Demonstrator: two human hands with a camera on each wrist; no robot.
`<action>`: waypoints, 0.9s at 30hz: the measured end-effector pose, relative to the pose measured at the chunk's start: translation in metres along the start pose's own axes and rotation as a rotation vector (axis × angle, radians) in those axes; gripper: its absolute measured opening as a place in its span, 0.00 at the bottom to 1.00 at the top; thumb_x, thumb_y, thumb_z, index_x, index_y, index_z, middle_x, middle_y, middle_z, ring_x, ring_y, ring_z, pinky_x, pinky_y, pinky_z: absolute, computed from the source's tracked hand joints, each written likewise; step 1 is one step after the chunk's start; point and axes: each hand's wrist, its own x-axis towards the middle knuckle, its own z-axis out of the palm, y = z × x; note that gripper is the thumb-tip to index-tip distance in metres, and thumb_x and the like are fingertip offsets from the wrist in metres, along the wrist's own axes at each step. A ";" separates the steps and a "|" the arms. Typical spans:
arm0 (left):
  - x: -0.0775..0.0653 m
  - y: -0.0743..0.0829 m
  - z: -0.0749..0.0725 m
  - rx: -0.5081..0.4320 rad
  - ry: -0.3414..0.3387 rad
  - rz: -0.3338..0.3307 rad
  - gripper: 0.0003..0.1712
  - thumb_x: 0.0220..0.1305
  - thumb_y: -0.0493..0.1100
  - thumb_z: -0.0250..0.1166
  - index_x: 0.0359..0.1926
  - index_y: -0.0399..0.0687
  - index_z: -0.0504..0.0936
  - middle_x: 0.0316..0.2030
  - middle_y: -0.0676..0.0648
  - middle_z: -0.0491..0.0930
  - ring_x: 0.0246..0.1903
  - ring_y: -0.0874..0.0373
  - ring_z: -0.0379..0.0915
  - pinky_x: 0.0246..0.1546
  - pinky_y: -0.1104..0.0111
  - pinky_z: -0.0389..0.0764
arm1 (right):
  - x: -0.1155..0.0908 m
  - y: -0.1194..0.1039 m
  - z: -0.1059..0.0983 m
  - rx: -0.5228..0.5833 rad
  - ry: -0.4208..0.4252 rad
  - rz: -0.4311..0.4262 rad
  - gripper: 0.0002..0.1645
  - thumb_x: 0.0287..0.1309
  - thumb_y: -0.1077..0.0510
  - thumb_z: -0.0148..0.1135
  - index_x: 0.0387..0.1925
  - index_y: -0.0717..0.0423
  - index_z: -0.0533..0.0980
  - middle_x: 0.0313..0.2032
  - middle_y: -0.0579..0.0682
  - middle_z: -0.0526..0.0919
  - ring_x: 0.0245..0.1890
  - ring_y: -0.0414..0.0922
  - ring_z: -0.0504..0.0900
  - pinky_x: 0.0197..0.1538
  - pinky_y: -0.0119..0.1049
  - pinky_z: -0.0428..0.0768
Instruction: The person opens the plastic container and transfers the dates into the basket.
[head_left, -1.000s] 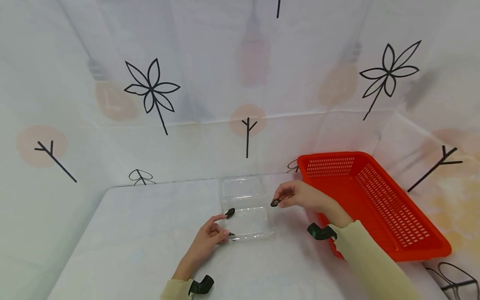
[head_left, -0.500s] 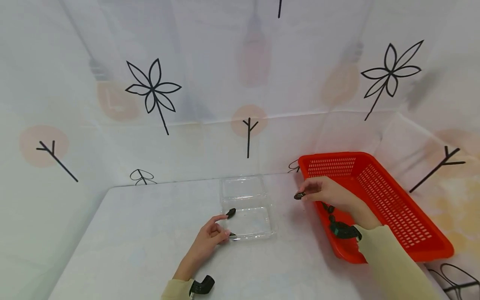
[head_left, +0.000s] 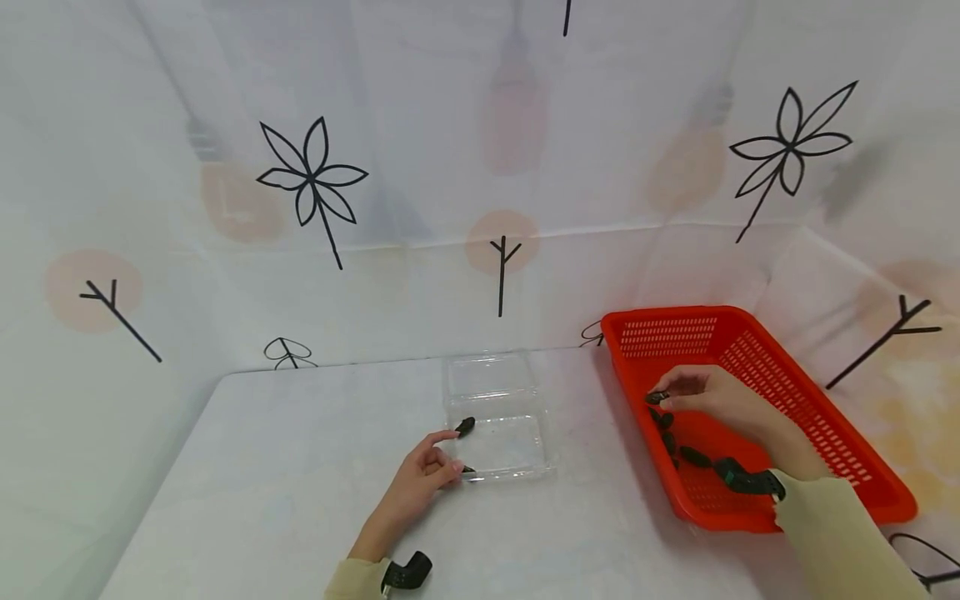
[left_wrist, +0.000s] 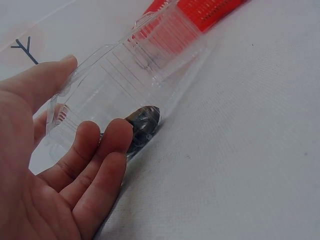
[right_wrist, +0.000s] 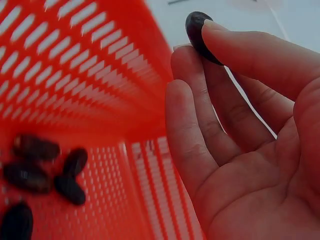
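My left hand (head_left: 420,477) holds the near-left corner of a clear plastic clamshell box (head_left: 540,472), its lid folded back. Two dark glossy mussel-like shells show at the box's left side: one shell (head_left: 466,427) by the index fingertip, another shell (head_left: 468,470) by the thumb, mostly hidden. Through the plastic in the left wrist view a shell (left_wrist: 144,125) lies beyond the fingertips. Over the left side of the red basket (head_left: 795,354), my right hand (head_left: 708,396) pinches another dark mussel-like shell (right_wrist: 197,35) between thumb and fingers.
Several dark shells (head_left: 696,457) lie in the basket along its left side, below my right hand. The basket stands at the right of the white-covered table (head_left: 285,483). A printed cloth (head_left: 420,300) hangs behind the table.
My right hand has moved right, from beside the clear box to over the red basket, still pinching a dark shell. The left hand stays at the box.
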 end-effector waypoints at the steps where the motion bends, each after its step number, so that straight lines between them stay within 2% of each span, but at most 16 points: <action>1: 0.000 0.000 0.000 -0.002 -0.001 0.001 0.31 0.66 0.40 0.68 0.67 0.44 0.69 0.33 0.46 0.77 0.34 0.55 0.80 0.39 0.69 0.80 | -0.003 0.003 -0.003 -0.002 0.009 0.006 0.13 0.63 0.60 0.67 0.45 0.65 0.79 0.41 0.57 0.85 0.39 0.51 0.83 0.46 0.41 0.81; 9: -0.001 0.001 0.001 -0.005 0.003 0.030 0.30 0.66 0.38 0.68 0.67 0.43 0.70 0.32 0.46 0.77 0.33 0.56 0.80 0.37 0.70 0.78 | -0.013 0.021 -0.019 -0.022 0.061 0.041 0.14 0.63 0.61 0.66 0.47 0.66 0.79 0.42 0.55 0.85 0.42 0.52 0.83 0.47 0.42 0.81; 17: -0.011 0.031 0.004 -0.019 -0.009 0.025 0.31 0.66 0.35 0.66 0.67 0.34 0.68 0.32 0.47 0.76 0.34 0.53 0.81 0.38 0.69 0.79 | -0.013 0.026 -0.021 -0.023 0.065 0.060 0.15 0.64 0.61 0.65 0.48 0.67 0.78 0.43 0.57 0.85 0.43 0.50 0.82 0.47 0.40 0.80; 24: -0.002 0.007 0.001 -0.002 -0.001 0.004 0.31 0.67 0.36 0.66 0.68 0.38 0.68 0.32 0.47 0.76 0.34 0.56 0.81 0.38 0.69 0.79 | -0.014 0.029 -0.023 -0.043 0.064 0.081 0.16 0.65 0.60 0.65 0.50 0.66 0.79 0.44 0.57 0.85 0.43 0.49 0.82 0.47 0.41 0.81; 27: -0.001 0.003 0.001 -0.001 0.002 0.009 0.31 0.67 0.37 0.66 0.68 0.40 0.68 0.33 0.46 0.76 0.34 0.55 0.81 0.38 0.69 0.79 | -0.014 0.028 -0.024 -0.084 0.065 0.101 0.19 0.65 0.58 0.65 0.52 0.66 0.79 0.45 0.57 0.85 0.44 0.50 0.82 0.47 0.42 0.80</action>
